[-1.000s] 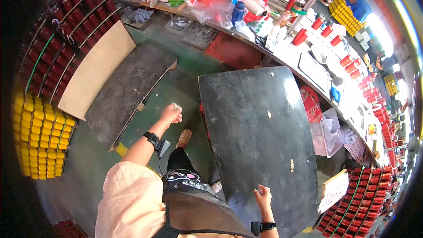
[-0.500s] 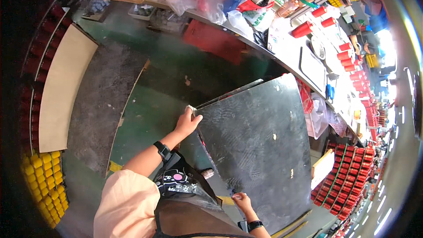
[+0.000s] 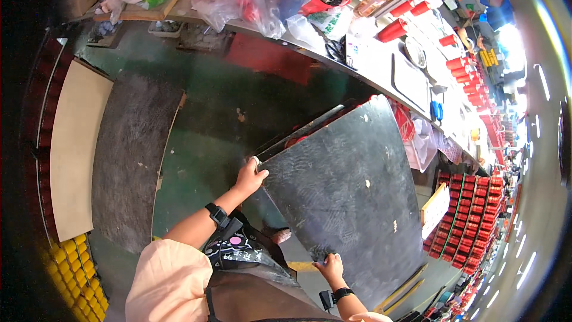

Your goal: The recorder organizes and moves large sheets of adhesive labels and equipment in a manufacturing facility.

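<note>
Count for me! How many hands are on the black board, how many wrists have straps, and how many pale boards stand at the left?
Hands on the black board: 2, left hand and right hand
Strapped wrists: 2
Pale board: 1
Total: 5

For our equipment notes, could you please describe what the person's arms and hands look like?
The left hand and right hand wear no full gloves. Each wrist has a black strap with a dark, boxy device. The left sleeve is loose and pale peach.
</note>
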The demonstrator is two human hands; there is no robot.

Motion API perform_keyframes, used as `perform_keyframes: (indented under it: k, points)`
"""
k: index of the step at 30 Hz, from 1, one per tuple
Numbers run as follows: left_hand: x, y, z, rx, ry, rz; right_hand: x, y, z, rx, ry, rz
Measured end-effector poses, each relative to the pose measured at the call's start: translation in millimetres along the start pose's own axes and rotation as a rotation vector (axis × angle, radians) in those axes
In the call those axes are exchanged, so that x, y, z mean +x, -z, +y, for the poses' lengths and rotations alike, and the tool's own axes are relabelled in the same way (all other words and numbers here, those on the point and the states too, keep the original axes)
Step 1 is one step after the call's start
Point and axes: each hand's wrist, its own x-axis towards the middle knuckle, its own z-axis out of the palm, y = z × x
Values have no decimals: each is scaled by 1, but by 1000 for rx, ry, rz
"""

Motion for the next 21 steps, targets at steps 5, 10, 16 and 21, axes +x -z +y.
perform_keyframes:
  k: [5,10,16,21]
  points:
    - [10,0,-1,0,-97,30,1,8,-4,33,-7,42]
    - [23,6,-11,34,-32,-46,0,-4,-9,62,-7,97]
    - [16,7,-14,75,-91,29,-8,-8,-8,104,21,164]
    - [15,8,15,29,-22,-42,-13,2,-13,133,-28,193]
